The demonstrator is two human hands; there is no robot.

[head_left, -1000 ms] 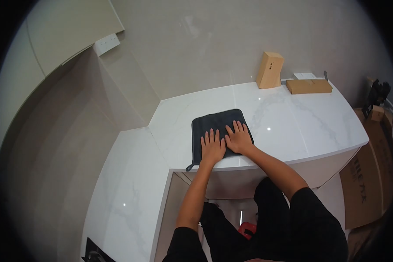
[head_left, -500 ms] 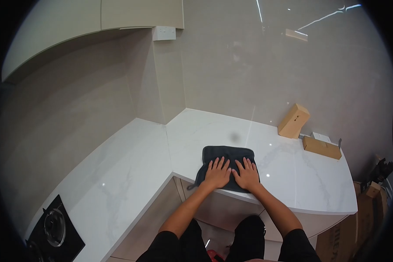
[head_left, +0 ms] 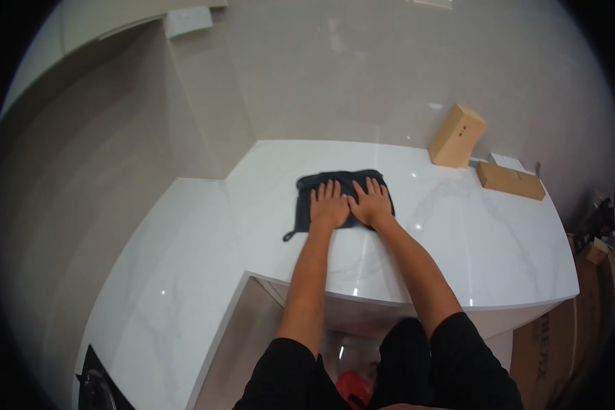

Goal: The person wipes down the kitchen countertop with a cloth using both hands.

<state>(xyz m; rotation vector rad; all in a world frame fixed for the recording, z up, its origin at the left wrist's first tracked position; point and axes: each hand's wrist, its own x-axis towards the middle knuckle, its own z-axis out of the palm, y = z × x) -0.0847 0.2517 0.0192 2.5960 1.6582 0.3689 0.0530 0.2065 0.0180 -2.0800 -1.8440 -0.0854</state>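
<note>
A dark grey cloth [head_left: 309, 217] with a small hanging loop at its near left corner lies spread on the white marbled countertop [head_left: 253, 212]. Flat on its left half rests my left hand [head_left: 329, 206], fingers stretched out and pointing away from me. My right hand [head_left: 372, 203] presses on the right half, fingers slightly spread, its thumb close to the left hand. Both palms cover much of the cloth's middle. The far edge of the cloth is a little bunched up.
A tan wooden block [head_left: 457, 137] and a long cardboard box [head_left: 511, 181] stand at the back right by the wall. A gas hob [head_left: 99, 389] shows at the lower left. Large cardboard boxes [head_left: 545, 355] stand beyond the counter's right end.
Both hands have pushed the cloth away from me, from the counter's front edge toward the back wall. The camera view has also shifted.
</note>
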